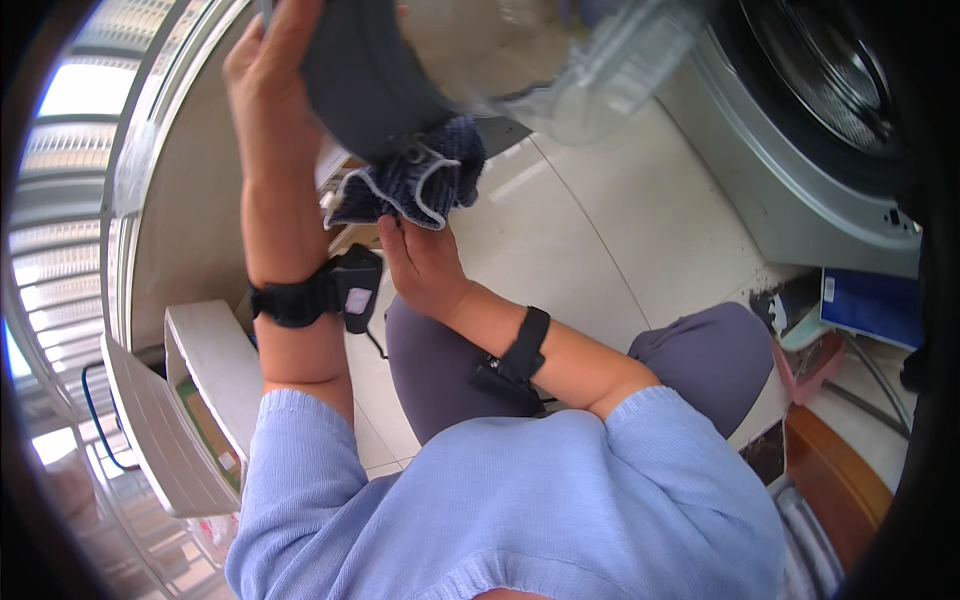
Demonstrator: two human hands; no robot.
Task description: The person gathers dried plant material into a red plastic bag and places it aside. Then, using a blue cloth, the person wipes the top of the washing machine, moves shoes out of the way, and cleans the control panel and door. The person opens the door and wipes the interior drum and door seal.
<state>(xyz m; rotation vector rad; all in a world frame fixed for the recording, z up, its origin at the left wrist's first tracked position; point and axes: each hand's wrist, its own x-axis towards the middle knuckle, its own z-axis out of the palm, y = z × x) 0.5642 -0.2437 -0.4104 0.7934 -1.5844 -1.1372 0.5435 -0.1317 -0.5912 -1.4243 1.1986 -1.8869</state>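
Note:
At the upper left, my left hand (276, 75) grips the outer edge of a dark grey curved rim (360, 82). A clear, blurred bowl-like part (592, 97) extends from that rim to the right; whether this is the washing machine's door cannot be told. Just below the rim, my right hand (426, 262) holds a bunched dark blue ribbed cloth (442, 176) with white edging, its upper folds against the rim's lower edge. The fingertips of my left hand are partly hidden at the top of the view.
A silver front-loading washing machine (750, 172) stands at the right, its metal drum (832, 75) showing. Near it are a blue box (870, 304) and a pink plastic item (814, 367). A white container (217, 360) stands at the left by the barred window (67, 195), above pale floor tiles (570, 225).

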